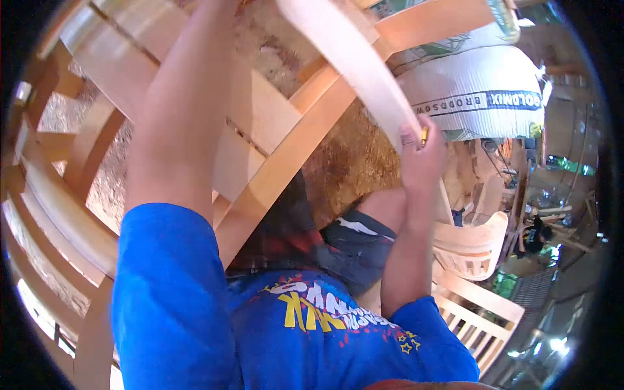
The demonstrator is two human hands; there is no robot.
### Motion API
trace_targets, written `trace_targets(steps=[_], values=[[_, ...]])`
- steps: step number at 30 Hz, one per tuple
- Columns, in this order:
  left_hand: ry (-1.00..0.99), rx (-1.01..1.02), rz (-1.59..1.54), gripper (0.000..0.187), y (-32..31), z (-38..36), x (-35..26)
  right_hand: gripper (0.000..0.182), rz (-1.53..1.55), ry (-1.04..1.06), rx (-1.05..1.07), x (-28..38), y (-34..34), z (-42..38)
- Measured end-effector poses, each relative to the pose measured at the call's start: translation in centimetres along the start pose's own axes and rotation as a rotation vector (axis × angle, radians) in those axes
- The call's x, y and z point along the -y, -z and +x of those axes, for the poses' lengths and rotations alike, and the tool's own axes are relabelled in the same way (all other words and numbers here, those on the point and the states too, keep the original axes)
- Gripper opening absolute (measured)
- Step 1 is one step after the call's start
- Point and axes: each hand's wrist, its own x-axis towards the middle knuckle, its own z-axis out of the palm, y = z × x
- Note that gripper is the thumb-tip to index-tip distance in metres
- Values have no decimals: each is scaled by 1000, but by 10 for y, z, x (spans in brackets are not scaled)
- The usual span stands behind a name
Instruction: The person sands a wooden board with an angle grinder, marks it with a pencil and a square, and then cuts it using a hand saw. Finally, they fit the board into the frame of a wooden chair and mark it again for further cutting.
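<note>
1. A worker in a blue printed T-shirt (pixel 175 286) has the right hand (pixel 422 153) closed on the near end of a pale curved wooden slat (pixel 357 62), which runs from the fingers up and left past the top edge.
2. A small yellow object (pixel 424 136), too small to identify, shows at that hand's fingers.
3. The left forearm (pixel 179 123) reaches upward, well left of the right hand; its hand lies beyond the top edge, its grip impossible to tell.
4. Left of the right hand, a wooden frame (pixel 283 166) slants above brown ground (pixel 348 159).
5. Just beyond the hand and rightward, a white sack (pixel 478 88) reads "GOLDMIX."
6. Below and right of it stands slatted wooden furniture (pixel 481 292).
</note>
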Motion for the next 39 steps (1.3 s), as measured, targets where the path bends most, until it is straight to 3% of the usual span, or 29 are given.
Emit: trace_targets(steps=[2,5,6,9,12,15,16,19,23,24,26,28,30,33,34,37,39], values=[[20,16,127,83,-2,5,8,44,60,-126,59,-4,6,-1],[34,10,396,96,6,13,8,42,281,-157,86,-10,16,0],[43,-9,498,100,11,7,-4,41,239,-39,-9,-16,15,-2],[3,-127,818,101,44,-31,-57,46,373,-50,110,-24,24,-1],[-494,-209,1147,87,85,-62,-74,55,379,-95,356,-33,20,4],[-508,290,1151,70,109,-60,-89,58,420,-64,562,-31,12,-5],[-630,472,920,55,112,-50,-68,58,438,-46,621,-28,9,-9],[-686,779,725,45,115,-69,-44,56,487,-52,541,-30,-4,-29],[-690,899,790,40,119,-102,-37,35,550,-39,72,-40,19,-70],[-652,902,786,40,119,-102,-36,28,500,-21,35,-43,40,-81],[-609,894,775,40,119,-101,-35,25,635,-246,67,-56,78,-113],[-596,877,757,39,119,-100,-35,21,458,-273,82,-75,126,-142],[-621,852,821,37,123,-107,-41,19,269,-448,28,-99,159,-176],[-738,891,859,31,127,-87,-14,21,11,-661,145,-141,206,-232],[-739,942,832,32,125,-84,-12,25,-106,-633,187,-151,220,-253],[-738,1079,730,37,121,-77,-6,29,-267,-872,548,-160,254,-302],[-740,1108,638,39,116,-80,-2,33,-250,-932,554,-167,263,-336]])
